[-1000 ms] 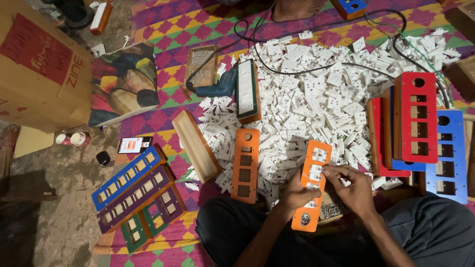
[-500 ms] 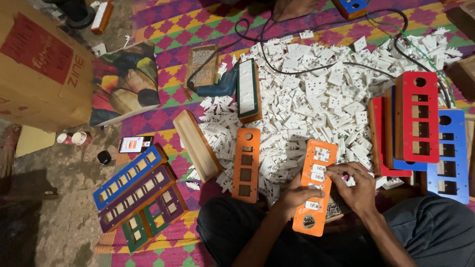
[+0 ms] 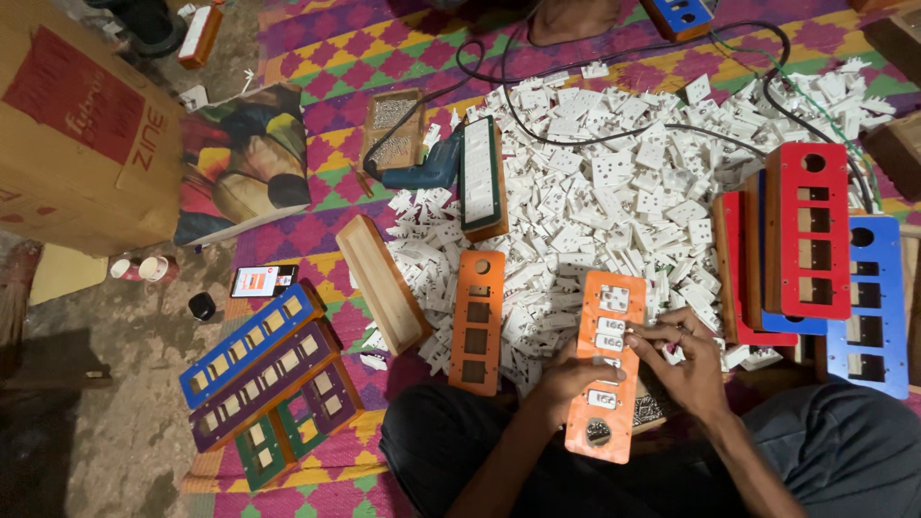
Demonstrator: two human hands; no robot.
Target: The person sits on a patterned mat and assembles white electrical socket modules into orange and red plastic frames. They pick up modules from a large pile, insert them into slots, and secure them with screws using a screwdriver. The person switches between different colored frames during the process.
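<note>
Patterned mat (image 3: 384,58): both hands (left (image 3: 566,379), right (image 3: 683,360)) grip orange panel (image 3: 606,369)

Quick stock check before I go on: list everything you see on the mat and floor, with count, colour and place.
orange panel in hand: one, orange, white inserts fitted, on the lap.
empty orange panel: one, left of the held one.
white socket parts: a big heap, uncounted, centre of the mat.
red panels: at least two, right side.
blue panel: one, far right.
filled strips: blue, purple and green, lower left.
wooden box: one, tan, left of the heap.
drill: one, blue, upper centre.
black cable: across the top.
cardboard box: one, brown, top left.
phone: one, lit screen, on the floor.
left hand: holds the panel's edge.
right hand: fingers on an insert.
</note>
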